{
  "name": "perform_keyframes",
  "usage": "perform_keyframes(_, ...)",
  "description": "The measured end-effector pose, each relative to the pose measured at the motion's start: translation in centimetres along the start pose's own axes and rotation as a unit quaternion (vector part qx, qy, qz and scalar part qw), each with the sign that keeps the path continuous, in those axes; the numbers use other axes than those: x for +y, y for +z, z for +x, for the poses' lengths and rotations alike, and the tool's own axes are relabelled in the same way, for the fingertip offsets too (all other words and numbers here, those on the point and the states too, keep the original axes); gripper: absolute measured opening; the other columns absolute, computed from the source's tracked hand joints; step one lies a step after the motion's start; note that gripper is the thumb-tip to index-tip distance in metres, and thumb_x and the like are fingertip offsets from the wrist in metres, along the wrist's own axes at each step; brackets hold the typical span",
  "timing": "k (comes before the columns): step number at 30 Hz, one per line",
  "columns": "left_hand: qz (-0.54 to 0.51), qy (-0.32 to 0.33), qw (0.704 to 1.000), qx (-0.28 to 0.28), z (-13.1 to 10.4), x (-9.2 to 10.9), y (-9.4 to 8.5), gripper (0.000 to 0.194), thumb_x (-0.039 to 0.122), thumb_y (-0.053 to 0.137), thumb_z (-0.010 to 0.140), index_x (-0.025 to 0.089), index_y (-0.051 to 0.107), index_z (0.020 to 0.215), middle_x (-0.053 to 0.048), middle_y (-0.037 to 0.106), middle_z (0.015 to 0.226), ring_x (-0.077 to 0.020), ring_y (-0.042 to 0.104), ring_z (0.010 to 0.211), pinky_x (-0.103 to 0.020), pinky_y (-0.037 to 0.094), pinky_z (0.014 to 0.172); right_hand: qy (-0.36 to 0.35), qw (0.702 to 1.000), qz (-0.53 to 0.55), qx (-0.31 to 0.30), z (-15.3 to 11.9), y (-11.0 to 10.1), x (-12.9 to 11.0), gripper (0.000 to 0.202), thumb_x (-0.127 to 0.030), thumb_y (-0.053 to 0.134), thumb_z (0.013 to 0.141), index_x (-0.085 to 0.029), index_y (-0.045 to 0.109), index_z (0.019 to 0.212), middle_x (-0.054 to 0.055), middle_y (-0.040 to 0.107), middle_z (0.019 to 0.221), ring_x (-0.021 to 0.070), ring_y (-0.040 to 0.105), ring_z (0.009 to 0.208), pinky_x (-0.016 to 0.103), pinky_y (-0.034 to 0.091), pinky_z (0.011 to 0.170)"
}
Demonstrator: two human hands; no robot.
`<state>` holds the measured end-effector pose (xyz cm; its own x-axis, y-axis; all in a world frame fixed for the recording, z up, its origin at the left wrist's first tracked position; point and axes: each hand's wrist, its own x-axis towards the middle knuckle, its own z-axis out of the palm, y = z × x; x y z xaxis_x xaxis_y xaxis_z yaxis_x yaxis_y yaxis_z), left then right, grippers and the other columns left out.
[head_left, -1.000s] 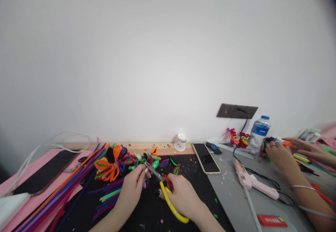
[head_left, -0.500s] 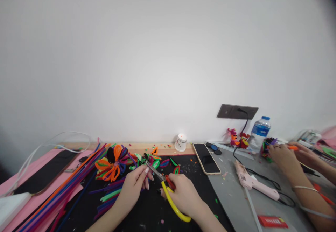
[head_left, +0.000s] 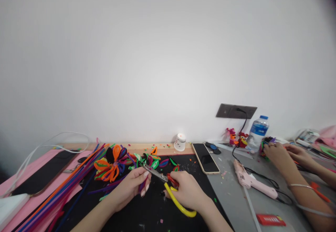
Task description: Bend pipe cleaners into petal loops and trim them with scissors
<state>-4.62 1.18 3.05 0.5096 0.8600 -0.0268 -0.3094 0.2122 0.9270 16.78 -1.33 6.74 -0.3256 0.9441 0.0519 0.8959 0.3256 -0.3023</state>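
My right hand is closed around a pair of scissors with yellow and red handles; the metal blades point left and away. My left hand is pinched near the blade tips, and a purple pipe cleaner shows between its fingers. Just beyond the blades lie green and pink pipe cleaner loops. An orange, black and purple pipe cleaner flower rests to the left of them. Whether the blades touch the purple piece I cannot tell.
Long pipe cleaners lie across pink paper at left. A phone, white cup, pink glue gun, red packet and water bottle stand or lie around. Another person's hands work at far right.
My left hand has shifted slightly left and down, showing the purple piece in its fingers. The scissors have moved slightly and appear more closed. The other person's hands have shifted.
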Motion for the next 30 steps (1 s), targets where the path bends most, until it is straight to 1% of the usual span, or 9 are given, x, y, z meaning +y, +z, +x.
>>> perform_keyframes(3,-0.027,-0.02,0.999,-0.012,-0.2,0.0,-0.1,0.025,0.039,0.058,0.077,0.016,0.053,0.069,0.006,0.048,0.05,-0.0048,0.035,0.039,-0.018,0.03,0.042,-0.014,1.0,0.01,-0.008,0.0,-0.1,0.0,0.029,-0.047,0.061,0.067,-0.019,0.055,0.068,-0.004,0.052,0.06,0.0092,0.04,0.053,0.02,0.021,0.048)
perform_keyframes(5,-0.037,-0.022,0.999,-0.011,-0.2,0.1,0.0,0.025,0.04,0.059,0.075,0.017,0.052,0.068,0.006,0.047,0.049,-0.005,0.035,0.039,-0.018,0.03,0.042,-0.011,1.0,0.015,-0.013,0.0,-0.1,-0.2,0.027,-0.045,0.061,0.068,-0.019,0.055,0.069,-0.003,0.052,0.061,0.0095,0.041,0.053,0.02,0.021,0.048)
perform_keyframes(7,-0.042,-0.014,0.999,0.002,-0.1,0.1,0.4,0.025,0.04,0.059,0.075,0.017,0.052,0.068,0.006,0.049,0.052,-0.0056,0.039,0.041,-0.019,0.032,0.044,0.005,1.0,0.021,-0.015,0.1,0.1,-0.4,0.025,-0.043,0.06,0.069,-0.019,0.054,0.071,-0.003,0.053,0.062,0.0102,0.043,0.054,0.02,0.022,0.048)
perform_keyframes(10,-0.041,0.012,0.998,0.047,0.2,0.1,1.1,0.023,0.039,0.057,0.077,0.017,0.053,0.072,0.004,0.053,0.059,-0.0068,0.046,0.048,-0.019,0.035,0.047,0.026,0.999,0.032,-0.015,0.1,0.4,-0.8,0.024,-0.041,0.06,0.069,-0.019,0.052,0.074,-0.002,0.055,0.066,0.0118,0.047,0.056,0.02,0.023,0.048)
perform_keyframes(13,-0.039,0.033,0.995,0.083,0.2,-0.2,1.6,0.023,0.04,0.055,0.079,0.017,0.054,0.075,0.004,0.054,0.063,-0.0068,0.048,0.05,-0.018,0.036,0.048,0.023,0.999,0.048,-0.013,0.1,0.7,-1.1,0.027,-0.042,0.061,0.068,-0.019,0.049,0.077,0.0,0.057,0.072,0.0131,0.049,0.059,0.02,0.023,0.048)
perform_keyframes(17,-0.037,0.045,0.994,0.096,0.0,-0.3,1.9,0.025,0.04,0.053,0.08,0.017,0.052,0.073,0.003,0.053,0.065,-0.0064,0.048,0.051,-0.018,0.036,0.048,0.013,0.998,0.066,-0.01,0.0,0.9,-1.2,0.03,-0.046,0.059,0.068,-0.02,0.045,0.076,0.0,0.057,0.072,0.0131,0.048,0.058,0.02,0.023,0.048)
perform_keyframes(23,-0.031,0.055,0.993,0.101,0.1,-0.6,1.8,0.022,0.037,0.051,0.082,0.017,0.053,0.076,0.003,0.054,0.066,-0.0058,0.047,0.05,-0.017,0.036,0.047,0.006,0.997,0.08,-0.006,-0.1,1.0,-1.2,0.034,-0.052,0.055,0.07,-0.02,0.043,0.077,0.0,0.057,0.072,0.0134,0.048,0.058,0.02,0.024,0.049)
perform_keyframes(25,-0.022,0.061,0.993,0.103,0.2,-0.7,1.7,0.022,0.037,0.05,0.083,0.017,0.053,0.075,0.003,0.054,0.066,-0.0057,0.047,0.049,-0.017,0.036,0.047,0.008,0.997,0.08,-0.008,-0.1,1.0,-1.3,0.033,-0.05,0.055,0.07,-0.02,0.043,0.077,0.0,0.057,0.073,0.0136,0.049,0.059,0.02,0.024,0.049)
perform_keyframes(30,0.018,0.075,0.991,0.113,0.4,-1.0,1.5,0.026,0.039,0.049,0.083,0.016,0.054,0.072,0.002,0.055,0.066,-0.006,0.048,0.049,-0.018,0.037,0.048,0.016,0.997,0.079,-0.008,0.0,1.0,-1.3,0.026,-0.039,0.06,0.067,-0.02,0.044,0.076,0.0,0.057,0.074,0.0129,0.048,0.059,0.019,0.024,0.049)
